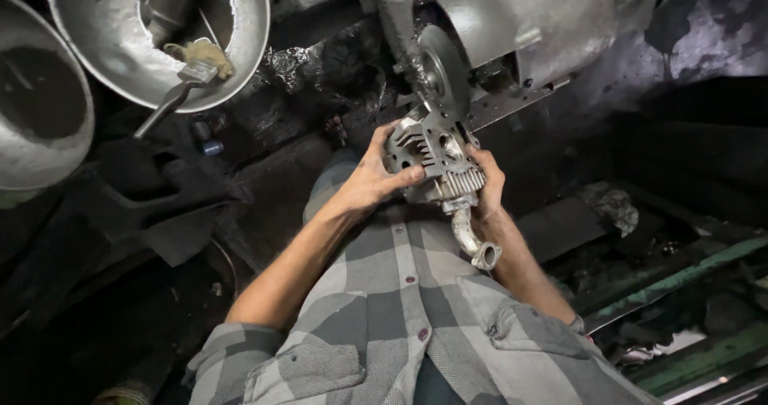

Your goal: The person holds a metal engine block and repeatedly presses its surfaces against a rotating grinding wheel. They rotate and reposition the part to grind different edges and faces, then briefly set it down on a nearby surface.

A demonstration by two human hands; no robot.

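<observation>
Dark, grimy workshop floor (264,189) below you; two dented metal basins (104,45) upper left, nearer one holding scraps and tool. Grey motor housing (528,21) ahead, polishing wheel (440,69) mounted at its end. Green rails (680,277) lower right. Your left hand (370,183) clamps finned aluminium casting (432,153) from left, thumb across fins. Your right hand (490,183) closes on its right edge. Casting sits between both hands, top just below wheel; contact unclear. Curved pipe stub (472,241) hangs from casting's underside over your plaid shirt (400,309).

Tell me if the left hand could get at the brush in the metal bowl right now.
Probably not: the left hand grips the finned metal casting, and the brush lies well off in the metal bowl.
</observation>
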